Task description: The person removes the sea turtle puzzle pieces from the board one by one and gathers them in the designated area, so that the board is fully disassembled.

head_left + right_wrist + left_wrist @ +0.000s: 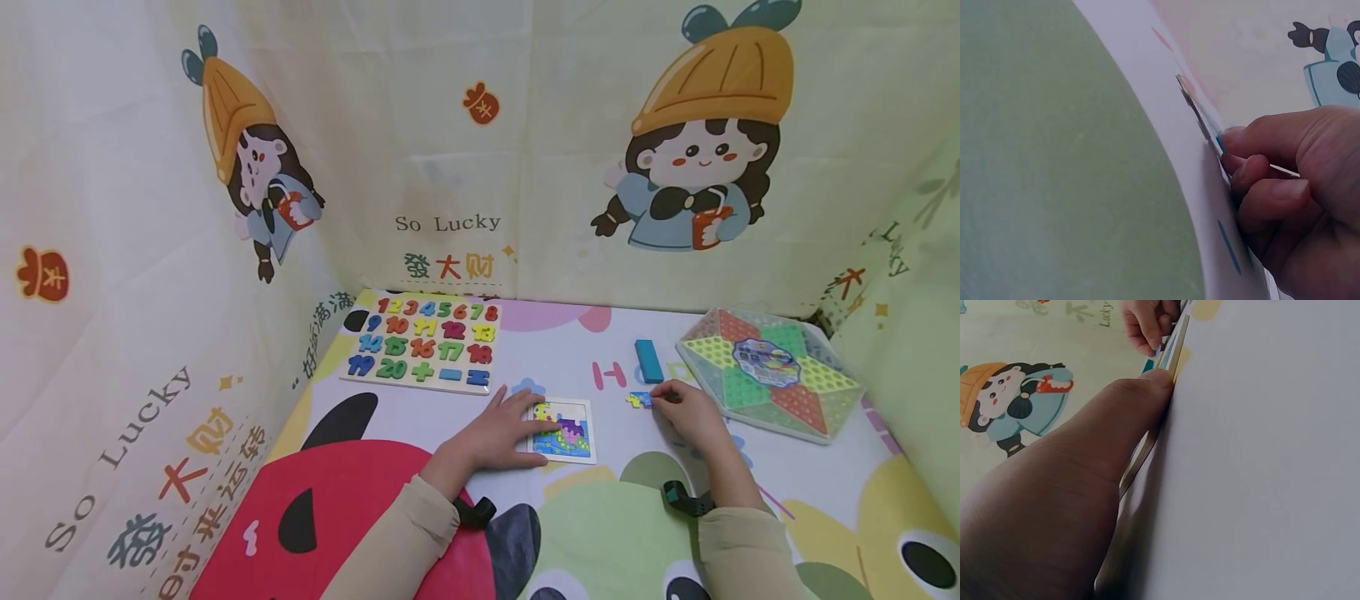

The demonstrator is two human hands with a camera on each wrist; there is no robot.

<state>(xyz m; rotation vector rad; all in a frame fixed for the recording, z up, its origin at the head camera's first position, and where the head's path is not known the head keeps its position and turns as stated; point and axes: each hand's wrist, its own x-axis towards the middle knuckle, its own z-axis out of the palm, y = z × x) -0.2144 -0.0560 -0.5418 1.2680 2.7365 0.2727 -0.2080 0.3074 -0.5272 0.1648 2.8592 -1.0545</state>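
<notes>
A small square jigsaw puzzle [573,446] in a white frame lies on the table, with purple, green and blue pieces in it and a pale gap near its upper part. My left hand [504,429] rests on its left side, fingers spread over the picture; in the left wrist view the thumb [1129,403] lies along the frame's edge. To the right, my right hand [686,412] pinches a yellow-and-blue jigsaw piece [639,400] between thumb and fingers. The right wrist view shows that piece [1192,103] edge-on, slightly above the table, its held end hidden by the fingertips.
A number board [420,342] with coloured numerals stands at the back left. Behind the right hand lies a blue block [648,361]. A clear-lidded, hexagonal Chinese checkers box [772,371] sits at the right. Printed cloth walls [555,167] enclose the table's back and sides.
</notes>
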